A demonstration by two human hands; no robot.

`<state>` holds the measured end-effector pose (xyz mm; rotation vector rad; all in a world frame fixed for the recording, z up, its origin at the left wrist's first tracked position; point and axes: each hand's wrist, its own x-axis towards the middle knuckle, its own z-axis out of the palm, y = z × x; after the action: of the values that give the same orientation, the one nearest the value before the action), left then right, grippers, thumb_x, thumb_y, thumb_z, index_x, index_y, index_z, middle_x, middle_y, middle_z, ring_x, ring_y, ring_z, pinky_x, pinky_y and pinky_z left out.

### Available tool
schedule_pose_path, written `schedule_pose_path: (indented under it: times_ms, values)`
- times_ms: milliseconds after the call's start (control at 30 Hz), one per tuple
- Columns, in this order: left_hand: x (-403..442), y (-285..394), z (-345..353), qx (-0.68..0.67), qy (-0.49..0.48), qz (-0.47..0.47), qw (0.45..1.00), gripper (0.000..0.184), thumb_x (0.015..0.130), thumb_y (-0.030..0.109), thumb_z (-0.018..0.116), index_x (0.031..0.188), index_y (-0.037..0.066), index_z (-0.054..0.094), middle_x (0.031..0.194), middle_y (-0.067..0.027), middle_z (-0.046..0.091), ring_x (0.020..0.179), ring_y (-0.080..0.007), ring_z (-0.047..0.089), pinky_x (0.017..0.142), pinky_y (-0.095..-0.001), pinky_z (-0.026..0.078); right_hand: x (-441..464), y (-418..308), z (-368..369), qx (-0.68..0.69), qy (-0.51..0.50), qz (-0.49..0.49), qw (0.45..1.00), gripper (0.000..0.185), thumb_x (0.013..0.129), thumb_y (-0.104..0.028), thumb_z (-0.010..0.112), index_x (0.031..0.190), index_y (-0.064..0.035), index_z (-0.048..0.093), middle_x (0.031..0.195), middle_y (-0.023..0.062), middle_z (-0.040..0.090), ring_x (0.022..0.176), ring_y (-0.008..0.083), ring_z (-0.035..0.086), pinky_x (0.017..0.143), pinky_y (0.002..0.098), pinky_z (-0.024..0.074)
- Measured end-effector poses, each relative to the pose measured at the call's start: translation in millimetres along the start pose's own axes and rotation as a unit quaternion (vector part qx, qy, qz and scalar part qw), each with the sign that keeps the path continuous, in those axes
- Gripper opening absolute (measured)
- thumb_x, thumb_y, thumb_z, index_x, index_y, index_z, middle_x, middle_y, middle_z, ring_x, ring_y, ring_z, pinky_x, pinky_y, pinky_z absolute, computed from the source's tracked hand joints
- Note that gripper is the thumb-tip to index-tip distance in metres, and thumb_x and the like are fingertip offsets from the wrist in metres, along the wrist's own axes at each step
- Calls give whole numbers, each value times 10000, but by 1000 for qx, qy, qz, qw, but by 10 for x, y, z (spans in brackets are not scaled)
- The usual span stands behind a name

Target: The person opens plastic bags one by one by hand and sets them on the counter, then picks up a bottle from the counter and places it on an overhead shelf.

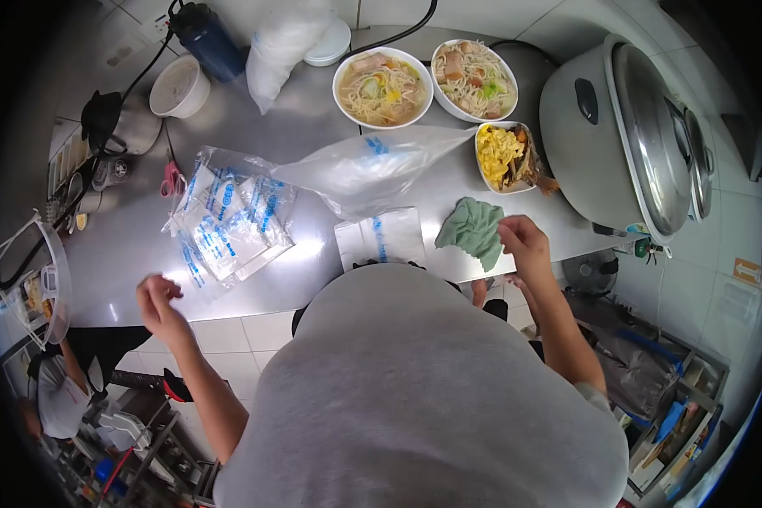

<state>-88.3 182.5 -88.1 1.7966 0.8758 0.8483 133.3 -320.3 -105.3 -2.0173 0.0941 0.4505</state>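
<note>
My left hand [161,306] hovers by the counter's front edge, fingers curled in and nothing visible in them. Nearest to it lies a clear bag of white packets with blue print [229,224]. On the other side, my right hand [529,247] has its fingertips drawn together, with nothing seen between them, beside a crumpled green cloth [472,230]. Whether it touches the cloth, I cannot tell. Between my hands, a puffed clear plastic bag [356,169] lies behind a flat stack of plastic bags [406,237].
Two noodle bowls [383,89] [474,80] and a container of egg and other food [501,157] stand at the back right, beside a large cooker [597,144]. Pink scissors [172,180], a white tub [180,87] and a dark bottle [205,41] are left. Another person [63,385] is at lower left.
</note>
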Motion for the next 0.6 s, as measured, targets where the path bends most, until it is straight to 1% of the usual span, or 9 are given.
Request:
schedule_pose_path:
  times_ms: [133,200,233,267,300,367,400,500,600]
  values:
    - [-313,-96,99,-10,25,-47,999,208,924,187,479,854,3,550,659,-33,530,584,-100,507,537,-225,423,-153,154,188,-94,26,-39,994,156,821,-124,645,943,-28,629,750,59,623,665,99,579,614,249,481]
    - [-448,-161,466,-6,-82,-34,996,93,870,76,510,870,4,569,702,-27,545,631,-97,523,564,-218,430,-11,82,520,-177,-13,-196,964,169,786,-124,663,925,-33,627,807,99,615,698,222,600,624,300,487]
    - [-538,-228,698,10,-169,-24,985,75,854,60,534,884,25,592,770,-26,575,690,-111,549,607,-237,450,72,-36,695,-206,-65,-209,954,197,757,-154,681,909,-40,630,820,110,597,742,272,583,706,333,472]
    - [-647,-160,1010,50,-228,55,971,70,826,50,575,888,41,609,834,-27,603,737,-122,567,650,-260,463,182,-55,931,-203,-43,-294,933,206,752,-178,681,900,-44,629,826,107,589,762,282,574,740,349,454]
    - [-793,-91,1295,56,-294,44,953,90,809,103,629,882,51,620,836,-64,618,757,-177,590,687,-296,473,319,-26,1095,-198,-22,-381,903,217,747,-202,680,891,-48,627,833,103,581,781,292,566,774,364,435]
    - [-976,-207,1741,128,-364,253,887,220,766,192,684,927,56,621,963,-120,600,938,-305,554,808,-358,454,426,105,1281,-279,-21,-396,875,225,734,-209,684,899,-66,629,817,111,591,803,306,569,799,380,417]
    - [-1063,-146,1876,117,-396,260,872,283,750,190,693,986,56,613,1045,-114,578,998,-306,524,830,-370,439,518,102,1353,-318,-15,-409,855,229,727,-212,686,903,-75,630,809,116,595,813,313,571,812,388,407]
    - [-1176,-188,2026,171,-390,300,853,357,728,194,704,1046,64,606,1037,-115,568,1013,-295,514,869,-389,406,612,144,1360,-351,-147,-312,871,198,745,-206,662,881,-70,613,801,109,604,848,306,568,790,401,407]
    - [-1170,-197,2032,188,-401,277,853,373,686,145,721,1031,72,602,1006,-98,567,996,-292,505,851,-394,401,531,183,1384,-316,-122,-395,854,125,769,-170,626,814,-59,591,795,107,610,860,295,563,776,415,404]
